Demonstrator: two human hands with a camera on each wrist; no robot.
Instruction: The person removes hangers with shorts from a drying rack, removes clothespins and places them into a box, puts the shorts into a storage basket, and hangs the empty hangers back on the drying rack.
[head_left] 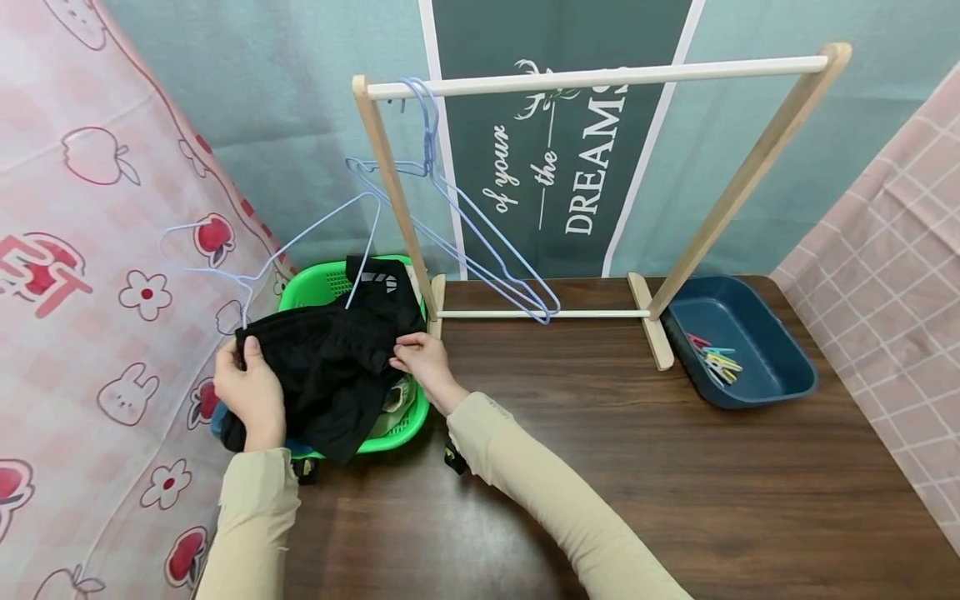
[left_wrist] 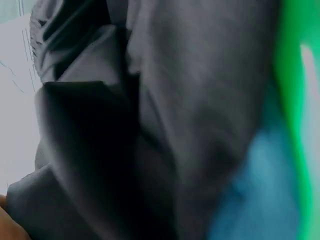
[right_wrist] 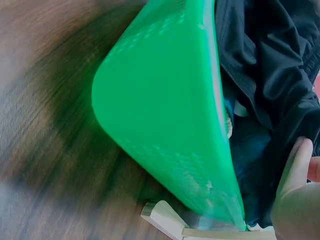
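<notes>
In the head view, black shorts point(head_left: 322, 358) with a gathered waistband are spread above a green laundry basket point(head_left: 307, 287). My left hand point(head_left: 253, 387) pinches the waistband's left end, thumb on top. My right hand point(head_left: 426, 365) pinches the shorts near the right end. A light-blue clothes hanger point(head_left: 311, 227) stands with both arms running down to the waistband; its lower part is hidden by the cloth. Black folds point(left_wrist: 200, 100) fill the left wrist view. The right wrist view has the right thumb pressed on the shorts point(right_wrist: 280, 65) beside the basket's rim point(right_wrist: 212, 75).
A wooden rack with a white top bar point(head_left: 600, 79) stands behind, light-blue hangers point(head_left: 487, 229) hooked at its left end. On the right, a dark-blue basin point(head_left: 772, 350) holds several coloured clothespins point(head_left: 716, 362). Other clothes point(head_left: 397, 404) lie in the basket. Patterned curtain point(head_left: 127, 358) borders the left.
</notes>
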